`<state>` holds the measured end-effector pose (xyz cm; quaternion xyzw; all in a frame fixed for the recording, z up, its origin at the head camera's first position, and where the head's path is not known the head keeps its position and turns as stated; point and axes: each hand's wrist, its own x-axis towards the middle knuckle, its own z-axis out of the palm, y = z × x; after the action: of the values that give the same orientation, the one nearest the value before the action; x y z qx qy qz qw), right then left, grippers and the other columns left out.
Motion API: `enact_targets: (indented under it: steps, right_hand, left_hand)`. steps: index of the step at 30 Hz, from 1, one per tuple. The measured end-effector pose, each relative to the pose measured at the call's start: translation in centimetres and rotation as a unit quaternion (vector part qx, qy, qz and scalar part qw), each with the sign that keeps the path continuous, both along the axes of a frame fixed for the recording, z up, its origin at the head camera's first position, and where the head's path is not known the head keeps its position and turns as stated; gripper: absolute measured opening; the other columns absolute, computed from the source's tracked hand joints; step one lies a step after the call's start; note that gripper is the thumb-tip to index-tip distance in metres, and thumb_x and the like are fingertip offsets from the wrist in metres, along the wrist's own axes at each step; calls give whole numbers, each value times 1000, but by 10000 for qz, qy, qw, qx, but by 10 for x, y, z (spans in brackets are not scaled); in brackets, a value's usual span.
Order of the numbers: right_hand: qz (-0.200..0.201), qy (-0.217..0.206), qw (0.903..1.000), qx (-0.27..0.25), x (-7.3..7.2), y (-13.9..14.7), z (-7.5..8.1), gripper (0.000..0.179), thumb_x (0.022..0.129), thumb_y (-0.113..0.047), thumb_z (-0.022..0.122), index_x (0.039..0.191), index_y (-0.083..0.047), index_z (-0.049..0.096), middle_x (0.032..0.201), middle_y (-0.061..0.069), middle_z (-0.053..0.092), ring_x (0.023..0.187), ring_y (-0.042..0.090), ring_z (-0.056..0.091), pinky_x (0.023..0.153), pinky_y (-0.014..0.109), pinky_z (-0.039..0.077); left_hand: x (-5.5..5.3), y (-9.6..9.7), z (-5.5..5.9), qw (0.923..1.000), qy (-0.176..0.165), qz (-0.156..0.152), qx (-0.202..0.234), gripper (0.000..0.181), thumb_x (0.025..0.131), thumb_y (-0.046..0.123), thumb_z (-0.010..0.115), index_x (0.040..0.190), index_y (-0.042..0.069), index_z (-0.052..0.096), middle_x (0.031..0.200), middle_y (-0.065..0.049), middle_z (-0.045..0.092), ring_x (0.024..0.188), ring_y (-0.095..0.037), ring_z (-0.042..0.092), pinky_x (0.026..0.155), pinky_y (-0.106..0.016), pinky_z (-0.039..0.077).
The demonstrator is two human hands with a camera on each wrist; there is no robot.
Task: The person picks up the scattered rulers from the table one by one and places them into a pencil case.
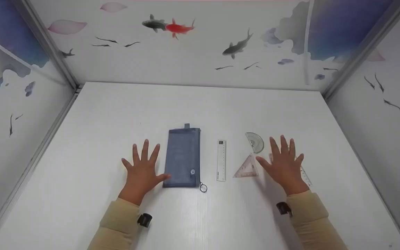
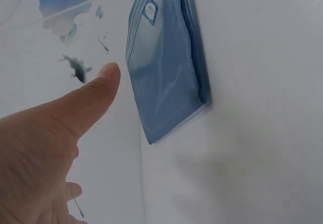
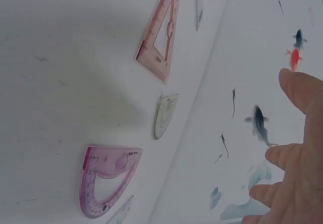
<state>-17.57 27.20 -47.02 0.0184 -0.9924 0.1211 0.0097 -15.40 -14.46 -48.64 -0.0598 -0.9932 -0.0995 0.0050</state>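
Observation:
A blue zippered mesh pouch (image 1: 182, 156) lies flat, its ring at the near right corner. My left hand (image 1: 141, 175) hovers beside it with fingers spread; the thumb (image 2: 98, 95) overlaps the pouch's edge in the head view. To the right lie a straight ruler (image 1: 221, 160), a clear protractor (image 1: 256, 143) and a pink triangular set square (image 1: 240, 172). My right hand (image 1: 285, 169), fingers spread and holding nothing, is above the right-hand tools. It mostly hides a pink protractor (image 3: 87, 181) and a clear scaled tool (image 1: 305, 176) in the head view.
The white table (image 1: 186, 222) is enclosed by panels (image 1: 200, 66) printed with fish at the back and sides. Each wrist wears a dark camera on a strap, the left one (image 1: 144, 219) and the right one (image 1: 283, 208).

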Motion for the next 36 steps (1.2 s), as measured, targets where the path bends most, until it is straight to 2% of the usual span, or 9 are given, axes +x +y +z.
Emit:
enact_targets:
  steps: [18,30,36]
  right_hand:
    - [-97,-114,9992,-358,-3,-5,-2,90,91,-57,55,153,-5,16,157,29,5,142,52,-2,98,79,6]
    - [-199,-169,9979,-595,-5,-8,-3,92,90,-57,56,154,-6,14,157,29,4,142,50,-3,101,77,6]
    - [-147,-90,9979,-622,-9,-9,-1,92,89,-57,57,154,-6,15,157,28,6,143,50,-1,102,76,9]
  left_hand:
    - [-1,5,2,9995,-227,-65,193,105,73,57,76,154,18,22,160,-21,4,142,-53,1,96,-81,15]
    - [-3,10,0,9994,-284,-155,154,107,72,57,77,155,18,21,160,-20,4,142,-51,2,97,-78,20]
    - [-3,15,1,9988,-323,-214,296,107,70,53,81,154,19,23,160,-19,5,143,-50,2,96,-77,24]
